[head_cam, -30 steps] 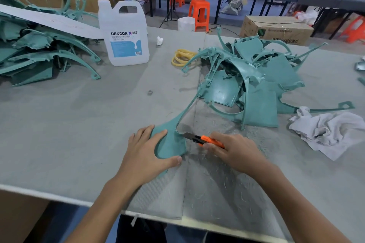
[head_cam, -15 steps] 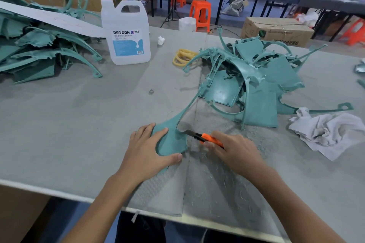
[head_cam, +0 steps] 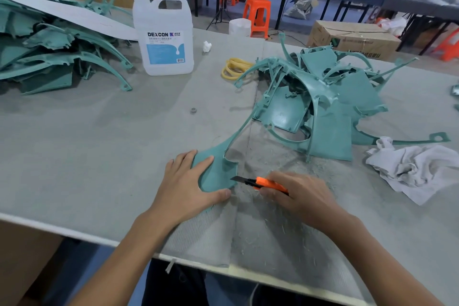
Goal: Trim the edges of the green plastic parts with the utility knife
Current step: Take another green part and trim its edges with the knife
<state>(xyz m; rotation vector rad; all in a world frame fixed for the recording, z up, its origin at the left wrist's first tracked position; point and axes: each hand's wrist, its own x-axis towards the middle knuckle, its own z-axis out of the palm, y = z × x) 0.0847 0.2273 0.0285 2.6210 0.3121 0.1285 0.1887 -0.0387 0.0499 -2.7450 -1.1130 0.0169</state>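
Work centres on one green plastic part (head_cam: 218, 172), lying flat near the front edge of the grey table (head_cam: 87, 146), its long thin arm running away toward the heap of untrimmed green parts (head_cam: 325, 117). The left hand (head_cam: 183, 186) presses on the part's broad near end with fingers straight and spread, thumb stretched along the near rim; it pins rather than grips. The right hand (head_cam: 298, 196) has its fingers curled round the orange utility knife (head_cam: 269, 184), blade out and touching the part's right edge.

Over the last second the blade has slid from the notch higher up that edge down toward the near corner, while the left hand has kept its place. That reads as one trimming pass nearly finished on this side; other edges likely remain.

Green shavings (head_cam: 273, 228) litter the mat below. Farther out sit a white rag (head_cam: 417, 171), yellow bands (head_cam: 234, 68), a DEXCON jug (head_cam: 164, 37) and a second green stack (head_cam: 49, 57).
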